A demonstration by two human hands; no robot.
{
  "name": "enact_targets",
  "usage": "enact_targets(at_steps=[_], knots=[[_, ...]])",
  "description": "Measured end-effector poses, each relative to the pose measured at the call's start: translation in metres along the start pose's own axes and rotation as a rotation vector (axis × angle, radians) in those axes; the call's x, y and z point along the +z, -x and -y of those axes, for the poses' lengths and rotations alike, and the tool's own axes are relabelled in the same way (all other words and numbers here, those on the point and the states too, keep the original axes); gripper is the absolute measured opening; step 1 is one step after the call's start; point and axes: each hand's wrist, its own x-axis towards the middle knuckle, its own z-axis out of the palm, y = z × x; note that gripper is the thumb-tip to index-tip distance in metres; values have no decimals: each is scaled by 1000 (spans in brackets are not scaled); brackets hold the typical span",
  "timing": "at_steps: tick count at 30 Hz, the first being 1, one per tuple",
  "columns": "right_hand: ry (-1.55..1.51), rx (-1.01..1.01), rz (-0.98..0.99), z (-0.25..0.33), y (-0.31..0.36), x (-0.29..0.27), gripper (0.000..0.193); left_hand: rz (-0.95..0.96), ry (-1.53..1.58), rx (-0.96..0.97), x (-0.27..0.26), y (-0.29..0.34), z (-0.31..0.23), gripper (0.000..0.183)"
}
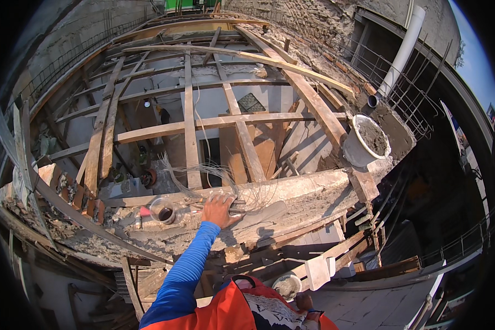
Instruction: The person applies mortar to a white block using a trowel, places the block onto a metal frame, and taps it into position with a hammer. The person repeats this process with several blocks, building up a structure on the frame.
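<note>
My left hand (219, 211) reaches onto the mortar-covered top of the wall (308, 190), its fingers apart. Under and beside its fingers lie thin rods, and a bundle of loose wire (206, 175) spreads just beyond. To the right of the hand rests a flat grey trowel blade (265, 215); whether its handle lies under my palm is hidden. A clear plastic cup (162, 210) with dark liquid stands left of the hand. My right hand (304, 301) is low, near my body, beside a small pail of grey mix (287, 286); its fingers are too small and shaded to make out.
Beyond the wall, a grid of timber beams (190, 121) spans an open drop to a room below. A white bucket of mortar (371, 140) stands at the right corner, near a white pipe (404, 49) and rebar cages (421, 91). Broken bricks (74, 192) sit left.
</note>
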Motion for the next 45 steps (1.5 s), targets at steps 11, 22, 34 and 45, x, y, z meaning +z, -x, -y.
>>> enact_targets(at_steps=[11,22,34,45], knots=[[-24,-114,-6,15,11,-18,22,-22,6,-1,0,1,-3,82],[115,-300,-35,13,16,-26,19,-39,4,2,1,1,-3,81],[41,-259,-125,17,30,-12,32,-245,47,136,23,-15,8,77],[-659,540,19,63,103,9,51,-352,86,235,-24,17,-32,92]])
